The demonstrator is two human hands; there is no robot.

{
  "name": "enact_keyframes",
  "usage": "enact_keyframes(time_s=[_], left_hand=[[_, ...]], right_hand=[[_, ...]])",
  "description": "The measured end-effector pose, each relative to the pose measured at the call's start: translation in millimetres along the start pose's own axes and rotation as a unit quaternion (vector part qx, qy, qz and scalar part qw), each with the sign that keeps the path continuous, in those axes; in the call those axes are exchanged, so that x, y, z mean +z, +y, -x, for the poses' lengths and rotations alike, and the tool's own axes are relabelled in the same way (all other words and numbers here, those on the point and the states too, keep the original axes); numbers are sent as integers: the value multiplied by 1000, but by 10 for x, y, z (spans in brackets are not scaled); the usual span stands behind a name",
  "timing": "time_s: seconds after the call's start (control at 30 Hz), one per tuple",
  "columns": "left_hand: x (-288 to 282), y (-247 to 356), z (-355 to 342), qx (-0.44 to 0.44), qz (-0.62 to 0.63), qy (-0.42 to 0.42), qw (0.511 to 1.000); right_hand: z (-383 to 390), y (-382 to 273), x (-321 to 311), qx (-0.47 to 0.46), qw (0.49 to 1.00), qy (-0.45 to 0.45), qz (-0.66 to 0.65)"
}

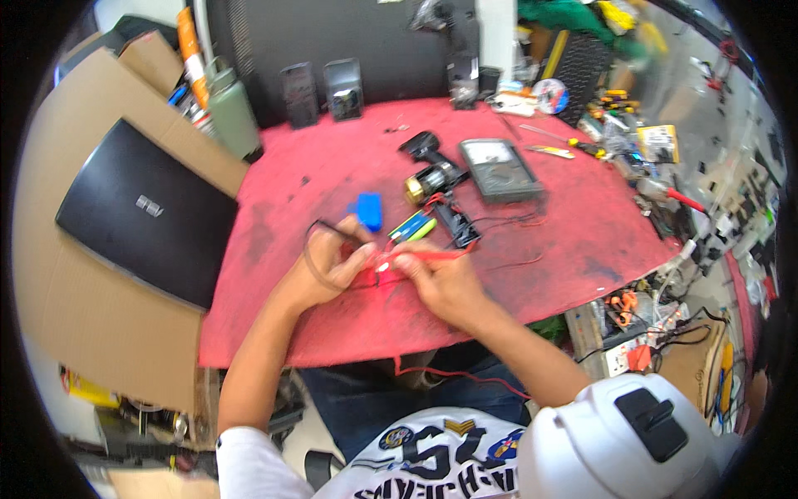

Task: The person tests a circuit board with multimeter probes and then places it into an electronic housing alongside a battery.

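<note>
My right hand pinches a red test probe, its tip pointing left toward my other hand. My left hand is closed, fingertips together, with a thin black test probe across its fingers; a black lead loops around it. Between the fingertips is a small bright spot, too blurred to make out. Just beyond lie a blue-and-green battery pack, a blue block and an opened black handheld device with a brass-coloured motor part. An analogue multimeter lies behind to the right.
Red cloth covers the table. A closed black laptop leans on cardboard at left, beside a green bottle. Screwdrivers, a cutter and loose parts crowd the right edge. A red cable hangs over the front edge.
</note>
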State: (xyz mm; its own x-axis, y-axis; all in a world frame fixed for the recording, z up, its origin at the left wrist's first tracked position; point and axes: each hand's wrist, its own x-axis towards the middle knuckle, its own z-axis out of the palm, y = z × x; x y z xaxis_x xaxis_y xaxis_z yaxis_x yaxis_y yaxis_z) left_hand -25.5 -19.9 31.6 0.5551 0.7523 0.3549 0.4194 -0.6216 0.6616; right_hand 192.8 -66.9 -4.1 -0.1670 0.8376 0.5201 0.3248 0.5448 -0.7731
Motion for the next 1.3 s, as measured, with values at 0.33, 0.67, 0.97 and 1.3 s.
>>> enact_keyframes(time_s=[0.33, 0.67, 0.97, 1.3], left_hand=[[30, -5, 14, -10, 49, 17, 999], [85, -81, 8, -37, 88, 8, 995], [117, -61, 31, -35, 112, 44, 992], [70, -37, -31, 23, 26, 29, 999]], right_hand=[[11, -14, -16, 32, 999, -9, 4], [-41, -64, -42, -23, 999, -18, 21], [-28, -86, -68, 6, 998, -51, 24], [-6, -48, -114, 26, 998, -21, 45]])
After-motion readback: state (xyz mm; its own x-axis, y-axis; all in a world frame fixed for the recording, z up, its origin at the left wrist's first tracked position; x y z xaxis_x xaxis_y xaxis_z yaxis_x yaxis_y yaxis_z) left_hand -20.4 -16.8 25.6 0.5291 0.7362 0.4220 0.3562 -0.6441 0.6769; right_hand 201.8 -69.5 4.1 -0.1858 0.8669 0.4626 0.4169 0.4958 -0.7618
